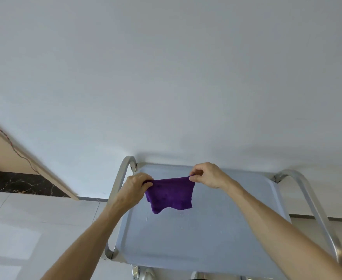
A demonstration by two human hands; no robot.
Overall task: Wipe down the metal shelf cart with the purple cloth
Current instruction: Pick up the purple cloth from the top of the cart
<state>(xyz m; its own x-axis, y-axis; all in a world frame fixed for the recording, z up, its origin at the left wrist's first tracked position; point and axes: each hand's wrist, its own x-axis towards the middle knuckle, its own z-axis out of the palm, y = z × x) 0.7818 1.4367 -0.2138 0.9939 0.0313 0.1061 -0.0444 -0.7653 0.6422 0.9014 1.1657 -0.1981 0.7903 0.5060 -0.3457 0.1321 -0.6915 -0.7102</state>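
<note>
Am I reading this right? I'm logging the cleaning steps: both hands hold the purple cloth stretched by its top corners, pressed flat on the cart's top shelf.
Not quite. In the head view the left hand and right hand do pinch the purple cloth by its top corners, but it hangs in the air above the cart's top shelf, not pressed flat on it.
</note>
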